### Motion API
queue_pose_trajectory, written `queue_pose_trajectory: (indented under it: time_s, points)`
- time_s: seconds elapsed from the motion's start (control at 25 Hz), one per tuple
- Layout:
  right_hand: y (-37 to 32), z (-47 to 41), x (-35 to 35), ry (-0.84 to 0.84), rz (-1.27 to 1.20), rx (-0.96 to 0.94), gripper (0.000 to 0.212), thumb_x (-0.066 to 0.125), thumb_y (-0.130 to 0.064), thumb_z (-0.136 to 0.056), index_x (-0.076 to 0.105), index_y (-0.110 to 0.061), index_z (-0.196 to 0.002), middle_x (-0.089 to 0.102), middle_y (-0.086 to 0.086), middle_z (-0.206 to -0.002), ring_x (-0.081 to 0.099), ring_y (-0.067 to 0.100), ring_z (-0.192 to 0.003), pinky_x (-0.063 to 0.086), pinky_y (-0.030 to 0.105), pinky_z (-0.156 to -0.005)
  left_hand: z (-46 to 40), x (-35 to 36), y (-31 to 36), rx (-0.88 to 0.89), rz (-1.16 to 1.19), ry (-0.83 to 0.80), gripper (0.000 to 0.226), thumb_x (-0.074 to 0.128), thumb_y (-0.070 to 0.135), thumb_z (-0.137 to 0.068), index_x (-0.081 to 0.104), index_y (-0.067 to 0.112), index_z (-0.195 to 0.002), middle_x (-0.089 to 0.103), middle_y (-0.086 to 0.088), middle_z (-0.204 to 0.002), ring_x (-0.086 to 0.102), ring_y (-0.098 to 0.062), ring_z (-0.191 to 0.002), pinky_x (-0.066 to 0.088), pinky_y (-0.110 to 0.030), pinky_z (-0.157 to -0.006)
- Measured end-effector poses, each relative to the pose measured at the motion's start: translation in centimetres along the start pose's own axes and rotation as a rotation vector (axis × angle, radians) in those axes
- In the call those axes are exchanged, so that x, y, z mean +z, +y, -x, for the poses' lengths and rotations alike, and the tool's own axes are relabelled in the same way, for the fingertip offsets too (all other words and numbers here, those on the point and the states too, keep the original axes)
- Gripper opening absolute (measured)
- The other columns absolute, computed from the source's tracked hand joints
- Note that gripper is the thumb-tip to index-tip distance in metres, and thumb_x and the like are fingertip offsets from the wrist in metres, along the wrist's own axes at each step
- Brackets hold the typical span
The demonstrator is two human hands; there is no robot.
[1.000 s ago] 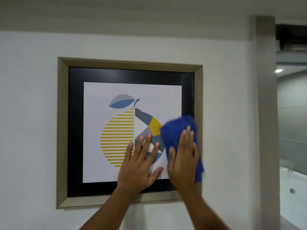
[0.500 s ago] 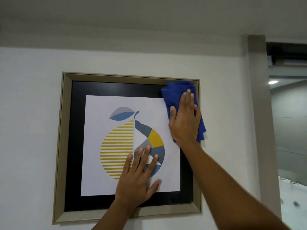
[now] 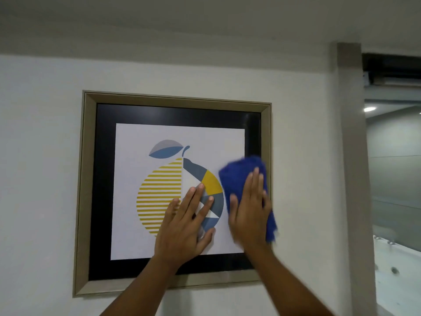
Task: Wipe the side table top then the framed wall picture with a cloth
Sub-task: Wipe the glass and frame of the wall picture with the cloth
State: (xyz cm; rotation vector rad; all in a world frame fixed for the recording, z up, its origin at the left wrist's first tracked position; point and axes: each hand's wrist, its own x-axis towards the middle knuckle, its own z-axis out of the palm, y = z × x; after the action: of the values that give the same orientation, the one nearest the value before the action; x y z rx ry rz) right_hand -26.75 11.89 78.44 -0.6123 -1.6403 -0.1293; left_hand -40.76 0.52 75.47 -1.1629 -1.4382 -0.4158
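Observation:
The framed picture hangs on the white wall; it has a beige frame, a black mat and a yellow and blue fruit print. My left hand lies flat on the glass over the fruit, fingers spread, holding nothing. My right hand presses a blue cloth against the picture's right side, over the print's edge and the black mat. The cloth sticks out above and to the right of the hand and is blurred by motion. The side table is out of view.
A grey pillar runs down the wall right of the frame. Beyond it is an opening to another room with a ceiling light and a white tub rim low at the right.
My right hand has swept the cloth down from the frame's upper right corner to its mid right side. My left hand has stayed flat on the glass.

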Motion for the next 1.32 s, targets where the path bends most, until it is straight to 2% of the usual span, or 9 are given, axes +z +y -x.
queue_pose_trajectory:
  time_s: [0.12, 0.24, 0.4, 0.6, 0.72, 0.84, 0.96, 1.12, 1.32]
  points:
    - [-2.3, -11.2, -2.1, 0.053, -0.034, 0.001, 0.065, 0.03, -0.039, -0.103, 0.019, -0.006, -0.157, 0.017, 0.012, -0.166, 0.016, 0.029, -0.153, 0.021, 0.044, -0.118, 0.0, -0.3, 0.0, 0.005, -0.044, -0.006, 0.077, 0.042, 0.061, -0.096, 0.027, 0.022, -0.159, 0.017, -0.012, -0.17, 0.014, -0.027, -0.157, 0.009, -0.049, -0.126]
    - [-2.2, -13.4, -1.7, 0.109, 0.024, -0.078, 0.06, 0.034, -0.038, -0.103, 0.028, -0.008, -0.155, 0.025, 0.012, -0.164, 0.023, 0.029, -0.151, 0.025, 0.045, -0.118, -0.1, -0.2, -0.1, -0.013, -0.051, 0.008, 0.077, 0.039, 0.063, -0.096, 0.028, 0.021, -0.159, 0.017, -0.013, -0.169, 0.013, -0.029, -0.157, 0.008, -0.049, -0.126]
    - [0.7, -3.5, 0.2, 0.113, 0.002, -0.078, 0.061, 0.039, -0.037, -0.102, 0.028, -0.007, -0.154, 0.033, 0.014, -0.16, 0.031, 0.032, -0.147, 0.028, 0.046, -0.116, -0.3, -0.2, 0.2, -0.013, -0.044, 0.024, 0.076, 0.038, 0.062, -0.096, 0.026, 0.022, -0.16, 0.015, -0.011, -0.17, 0.012, -0.028, -0.157, 0.008, -0.05, -0.126]
    - [2.3, 12.2, 0.9, -0.085, -0.015, -0.004, 0.063, 0.021, -0.045, -0.105, 0.024, -0.005, -0.155, 0.018, 0.01, -0.163, 0.033, 0.035, -0.145, 0.045, 0.054, -0.105, -0.2, 0.0, 0.2, -0.015, -0.034, -0.005, 0.08, 0.041, 0.064, -0.096, 0.023, 0.022, -0.16, 0.014, -0.012, -0.17, 0.008, -0.028, -0.158, 0.008, -0.051, -0.126]
    - [1.3, 5.7, -0.3, -0.092, -0.021, -0.054, 0.063, 0.027, -0.04, -0.103, 0.024, -0.002, -0.154, 0.02, 0.015, -0.162, 0.029, 0.036, -0.147, 0.041, 0.053, -0.109, -0.1, 0.0, 0.0, -0.009, -0.043, 0.013, 0.08, 0.042, 0.062, -0.095, 0.022, 0.022, -0.161, 0.012, -0.012, -0.171, 0.008, -0.028, -0.158, 0.008, -0.051, -0.126]
    - [-0.3, -6.8, -2.3, -0.046, 0.024, -0.129, 0.065, 0.03, -0.038, -0.103, 0.015, -0.005, -0.157, 0.015, 0.016, -0.166, 0.017, 0.031, -0.152, 0.024, 0.048, -0.118, -0.1, -0.1, 0.0, -0.004, -0.063, 0.034, 0.078, 0.042, 0.06, -0.095, 0.023, 0.022, -0.16, 0.013, -0.012, -0.17, 0.01, -0.028, -0.158, 0.008, -0.05, -0.126]
    - [-0.7, -13.2, -2.6, 0.019, 0.068, -0.153, 0.063, 0.028, -0.038, -0.104, 0.018, -0.006, -0.157, 0.017, 0.015, -0.166, 0.018, 0.031, -0.152, 0.023, 0.045, -0.118, 0.1, 0.1, -0.2, 0.008, -0.041, 0.046, 0.075, 0.039, 0.059, -0.097, 0.024, 0.022, -0.16, 0.014, -0.013, -0.17, 0.009, -0.028, -0.158, 0.007, -0.05, -0.126]
    - [0.1, -2.0, 0.0, 0.065, -0.061, -0.043, 0.062, 0.032, -0.034, -0.104, 0.017, -0.005, -0.157, 0.019, 0.014, -0.165, 0.018, 0.03, -0.152, 0.023, 0.045, -0.119, 0.1, 0.1, -0.3, 0.029, -0.041, 0.042, 0.069, 0.038, 0.053, -0.101, 0.024, 0.021, -0.16, 0.015, -0.014, -0.17, 0.009, -0.029, -0.158, 0.008, -0.052, -0.126]
    - [-1.5, 10.8, 3.5, 0.068, -0.165, 0.293, 0.064, 0.03, -0.034, -0.102, 0.011, -0.008, -0.157, 0.013, 0.01, -0.166, 0.017, 0.03, -0.152, 0.031, 0.055, -0.115, 0.0, 0.4, -0.1, 0.017, -0.036, 0.047, 0.06, 0.038, 0.043, -0.104, 0.029, 0.02, -0.158, 0.019, -0.015, -0.168, 0.011, -0.03, -0.157, 0.014, -0.054, -0.125]
